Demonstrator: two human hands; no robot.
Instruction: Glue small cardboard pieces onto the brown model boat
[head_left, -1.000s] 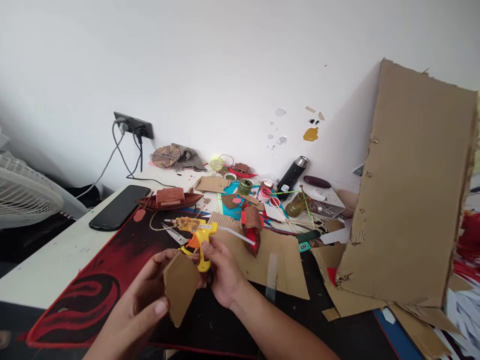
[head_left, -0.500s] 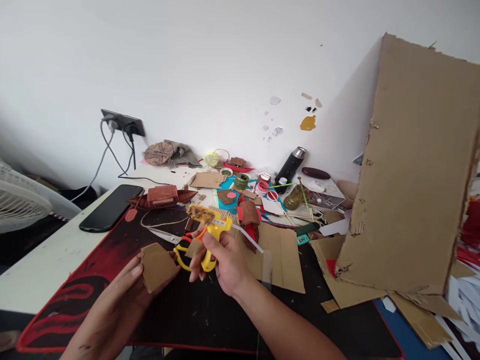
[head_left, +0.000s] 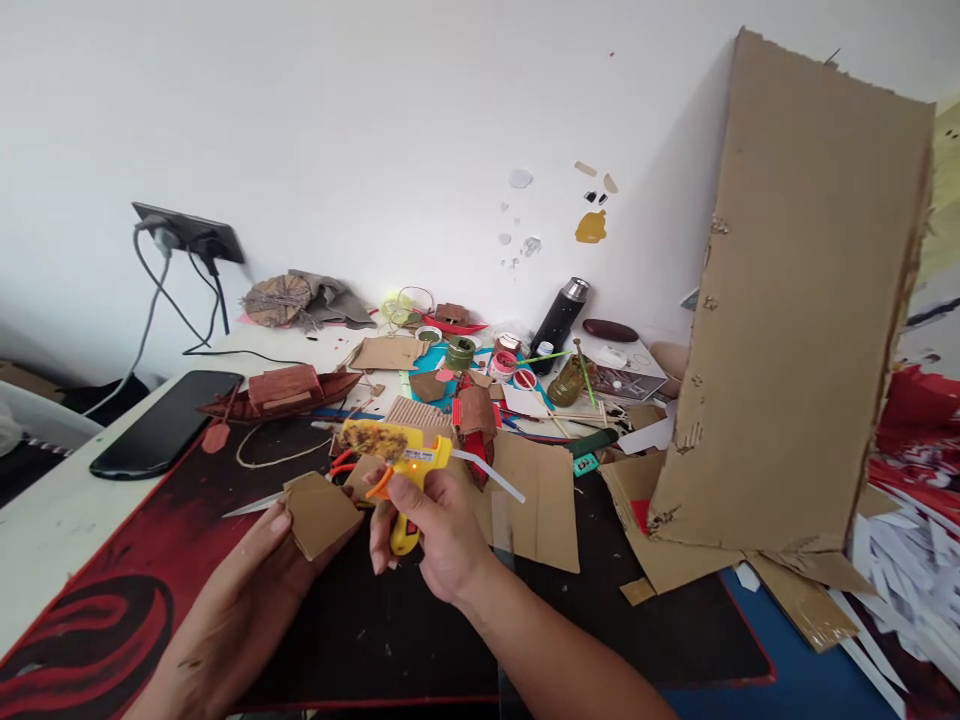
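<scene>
My left hand (head_left: 251,585) holds a small cut piece of cardboard (head_left: 322,515), thumb on its near edge and fingers behind. My right hand (head_left: 442,535) is wrapped round the grip of a yellow glue gun (head_left: 427,455), a finger by its orange trigger. Its stained front end points left, above and behind the cardboard piece, apart from it as far as I can see. A whitish glue stick (head_left: 491,472) sticks out of its back. Scissors (head_left: 255,506) lie on the mat, partly hidden behind the cardboard.
A brown model boat (head_left: 281,390) and a phone (head_left: 165,420) are at left. Another model boat (head_left: 476,420), cardboard sheets (head_left: 551,500) and paint jars (head_left: 460,352) lie beyond my hands. A black flask (head_left: 559,320) stands tilted. Tall cardboard (head_left: 795,300) rises at right.
The view has swung right, so the scene sits further left. The glue gun is more level. The scissors have shifted left and nearer, their yellow handle now out of sight.
</scene>
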